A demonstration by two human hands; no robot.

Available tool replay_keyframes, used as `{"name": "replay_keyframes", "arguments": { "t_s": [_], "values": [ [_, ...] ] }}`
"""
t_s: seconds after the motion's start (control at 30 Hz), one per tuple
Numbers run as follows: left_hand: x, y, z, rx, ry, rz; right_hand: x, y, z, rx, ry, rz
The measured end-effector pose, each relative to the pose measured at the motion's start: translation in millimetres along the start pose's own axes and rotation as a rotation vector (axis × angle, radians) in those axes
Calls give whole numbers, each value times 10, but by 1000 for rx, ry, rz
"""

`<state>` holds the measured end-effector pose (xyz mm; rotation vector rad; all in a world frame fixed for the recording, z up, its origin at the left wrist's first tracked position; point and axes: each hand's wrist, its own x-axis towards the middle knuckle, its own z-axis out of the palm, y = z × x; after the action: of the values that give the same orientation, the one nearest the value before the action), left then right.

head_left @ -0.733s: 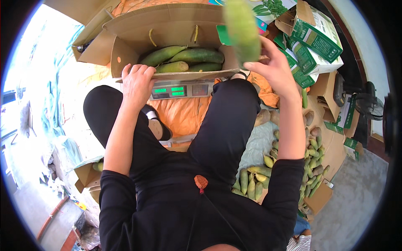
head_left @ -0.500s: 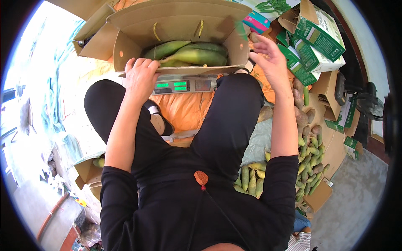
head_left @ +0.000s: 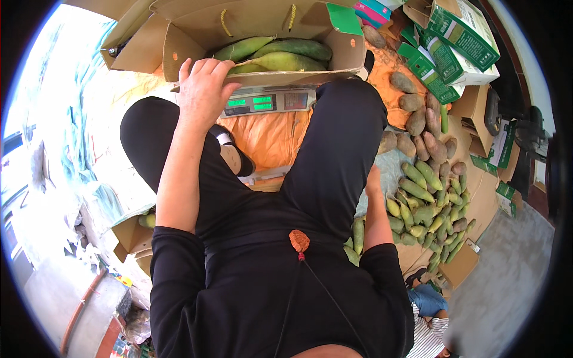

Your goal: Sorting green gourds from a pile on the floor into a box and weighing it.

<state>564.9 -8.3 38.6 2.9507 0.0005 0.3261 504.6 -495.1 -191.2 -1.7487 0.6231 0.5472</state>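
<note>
Hands first: the left hand point(head_left: 203, 89) is laid open on the front edge of the cardboard box point(head_left: 262, 24) of green fruit point(head_left: 280, 53) on the scale point(head_left: 265, 102); the right hand point(head_left: 375, 179) is largely hidden, so its grip cannot be told. If the edge is pressed down, the box could be tipped off.

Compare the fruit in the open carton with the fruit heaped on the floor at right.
1. The fruits in the carton are few, large and long; the floor pile fruits are many and look smaller.
2. Carton fruits lie roughly parallel in the brown carton; pile fruits lie at mixed angles.
3. The left hand rests on the carton's front edge; no hand touches the pile.
Shared: green, elongated.
</note>
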Motion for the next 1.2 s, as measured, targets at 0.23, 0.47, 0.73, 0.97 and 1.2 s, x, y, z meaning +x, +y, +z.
{"name": "replay_keyframes", "arguments": {
  "t_s": [0.23,0.47,0.73,0.97,1.2],
  "values": [
    [-8,19,-27,26,18,6,-427,987,100,-252,-39,179],
    [-19,39,-49,36,14,-4,-657,963,157,220,-184,288],
    [-9,57,-86,7,29,27,-516,792,208,53,-28,362],
    [-40,-9,-74,31,30,37,-632,686,267,-148,-5,320],
    [-92,-85,-35,59,9,92,-958,1132,405,-480,-268,254]
  ]
}}
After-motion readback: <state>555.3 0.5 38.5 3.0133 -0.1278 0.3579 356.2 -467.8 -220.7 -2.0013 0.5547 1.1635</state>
